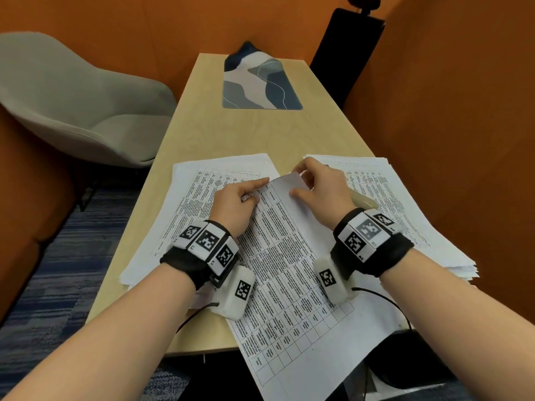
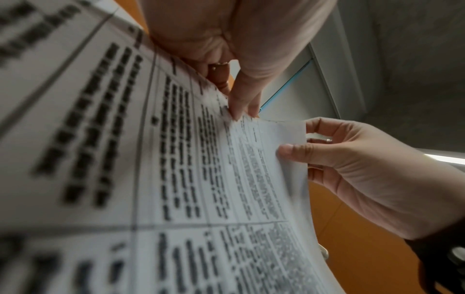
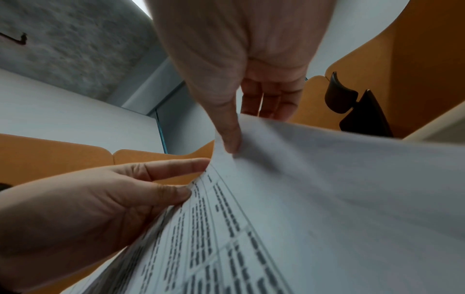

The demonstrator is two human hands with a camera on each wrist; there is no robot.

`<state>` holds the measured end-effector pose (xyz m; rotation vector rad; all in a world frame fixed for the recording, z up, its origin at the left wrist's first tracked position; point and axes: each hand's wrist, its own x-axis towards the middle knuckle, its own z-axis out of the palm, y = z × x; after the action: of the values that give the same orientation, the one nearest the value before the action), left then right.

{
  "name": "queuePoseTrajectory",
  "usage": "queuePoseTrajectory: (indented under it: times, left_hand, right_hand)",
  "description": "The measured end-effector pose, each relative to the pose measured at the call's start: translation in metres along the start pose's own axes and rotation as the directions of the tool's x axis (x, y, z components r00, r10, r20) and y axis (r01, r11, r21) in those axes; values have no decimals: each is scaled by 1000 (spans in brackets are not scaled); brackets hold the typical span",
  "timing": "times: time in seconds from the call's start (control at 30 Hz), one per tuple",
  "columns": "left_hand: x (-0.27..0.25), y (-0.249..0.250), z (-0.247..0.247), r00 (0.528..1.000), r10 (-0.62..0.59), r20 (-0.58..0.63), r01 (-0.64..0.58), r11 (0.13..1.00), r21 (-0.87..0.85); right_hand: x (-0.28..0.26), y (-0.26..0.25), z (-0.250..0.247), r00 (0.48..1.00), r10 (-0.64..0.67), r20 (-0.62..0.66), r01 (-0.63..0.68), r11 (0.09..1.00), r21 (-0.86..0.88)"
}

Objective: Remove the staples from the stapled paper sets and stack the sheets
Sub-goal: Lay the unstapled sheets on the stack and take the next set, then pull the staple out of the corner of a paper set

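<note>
on the left of the wooden table (image 1: 254, 131) lies a pile of loose printed sheets (image 1: 197, 198), and we think that is where finished pages go, flat and out of the way. next, our left hand (image 1: 234, 204) pinches the top left corner of the stapled paper set (image 1: 286, 256) between thumb and fingers, with the first finger pointing along the top edge. we hold it tight there, likely because the staple sits in that corner. our right hand (image 1: 318, 186) pinches the top sheet (image 1: 285, 188) at its upper edge, thumb on the near side, fingers behind, and bends it up, maybe to tug it free. on the right sits a thick stack of paper sets (image 1: 405, 209), probably waiting their turn. we cannot see the staple itself. the wrist views are blurry, and the set's bottom corner hangs off the table's near edge. something pale peeks out behind our right wrist, but we cannot tell what it is.
</note>
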<state>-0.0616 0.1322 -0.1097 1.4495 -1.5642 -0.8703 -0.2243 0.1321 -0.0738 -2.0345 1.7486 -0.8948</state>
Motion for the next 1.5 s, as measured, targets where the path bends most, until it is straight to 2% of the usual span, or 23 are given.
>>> queuePoseTrajectory:
  times: [0.2, 0.5, 0.8, 1.17, 1.33, 1.43, 1.5]
  left_hand:
    - [-3, -1, -2, 1000, -16, 16, 16, 999, -31]
    - [-4, 4, -1, 999, -21, 49, 22, 1000, -15]
    - [-5, 6, 0, 999, 11, 32, -10, 1000, -29]
    - [-3, 4, 3, 999, 49, 1, -49, 997, -64]
    - [-1, 4, 4, 999, 47, -2, -47, 998, -50]
    - [2, 2, 4, 999, 39, -16, -40, 998, -39]
    - [4, 0, 2, 999, 18, -44, -21, 997, -73]
  right_hand:
    - [11, 5, -2, 993, 120, -9, -117, 979, 165]
    - [15, 13, -2, 983, 178, 49, -185, 937, 296]
    - [14, 15, -1, 962, 253, 106, -273, 847, 455]
    - [16, 19, 0, 959, 266, 99, -282, 848, 449]
    - [13, 17, -1, 967, 226, 113, -253, 854, 455]
    - [11, 15, -2, 972, 212, 104, -236, 883, 407]
    - [11, 16, -5, 969, 216, 122, -243, 922, 303]
